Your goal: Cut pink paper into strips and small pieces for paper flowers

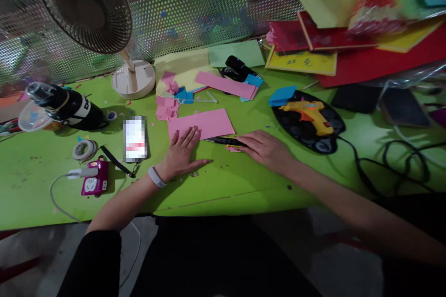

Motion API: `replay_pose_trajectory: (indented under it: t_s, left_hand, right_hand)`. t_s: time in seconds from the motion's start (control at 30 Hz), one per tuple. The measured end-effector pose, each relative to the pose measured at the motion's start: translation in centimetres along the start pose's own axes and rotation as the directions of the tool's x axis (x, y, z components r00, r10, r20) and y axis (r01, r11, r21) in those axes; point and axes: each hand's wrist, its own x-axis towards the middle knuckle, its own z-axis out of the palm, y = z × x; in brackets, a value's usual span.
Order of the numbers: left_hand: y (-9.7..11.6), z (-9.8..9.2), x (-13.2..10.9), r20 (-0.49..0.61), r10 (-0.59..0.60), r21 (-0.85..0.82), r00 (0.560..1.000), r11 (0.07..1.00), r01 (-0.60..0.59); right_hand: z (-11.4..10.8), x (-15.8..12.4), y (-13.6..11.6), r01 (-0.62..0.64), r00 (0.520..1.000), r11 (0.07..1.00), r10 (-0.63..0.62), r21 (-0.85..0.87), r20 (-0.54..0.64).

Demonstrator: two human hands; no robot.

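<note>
My left hand [181,154] lies flat with fingers spread, pressing the lower left part of a pink paper sheet [209,123] onto the table. In my right hand [266,148] is a black and yellow utility knife [226,140]. Its blade points left, along the lower edge of the sheet, close to my left fingers. Small pink scraps [234,149] lie beneath the knife. Behind the sheet are a stack of small pink pieces [167,108], a longer pink strip [225,84], blue paper pieces [183,95] and a black stapler [237,68].
A yellow glue gun [308,116] rests on a black tray [325,145] at right, its cord trailing beside it. On the left stand a fan [134,81], a black bottle [78,109], tape [84,150], a phone [135,139] and a purple power adapter [95,177]. Mesh [195,9] borders the back.
</note>
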Motion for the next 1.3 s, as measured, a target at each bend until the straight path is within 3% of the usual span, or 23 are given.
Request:
replay_pose_trajectory:
  t_s: [0.37, 0.7, 0.8, 0.9, 1.03, 1.3]
  left_hand:
    - [0.0, -0.3, 0.0, 0.01, 0.004, -0.017, 1.0, 1.0, -0.004]
    - [1.8, -0.3, 2.0, 0.112, -0.086, -0.048, 0.99, 0.995, 0.092]
    - [0.8, -1.5, 2.2, 0.12, -0.085, -0.043, 0.989, 0.995, 0.09]
    - [-1.8, -2.9, 1.7, 0.083, -0.076, 0.027, 0.994, 0.997, 0.074]
    - [-4.7, -3.4, 0.9, 0.135, -0.026, 0.064, 0.99, 0.998, 0.018]
    - [-4.8, -2.5, 0.7, 0.094, 0.0, 0.073, 0.996, 0.997, -0.007]
  right_hand:
    - [0.4, 1.0, -1.0, 0.066, 0.997, 0.997, -0.067, -0.037, -0.04]
    - [0.2, 0.1, 1.0, -0.018, 0.999, 0.997, 0.015, -0.078, -0.034]
    - [0.1, -0.1, 1.3, -0.035, 0.999, 0.998, 0.034, -0.054, -0.029]
    - [0.2, -0.3, 1.4, -0.046, 0.999, 0.998, 0.046, -0.042, -0.011]
    - [0.2, -0.2, 1.4, -0.046, 0.999, 0.998, 0.045, -0.036, -0.016]
    - [0.8, 1.2, 0.6, 0.015, 0.998, 0.998, -0.018, -0.057, -0.055]
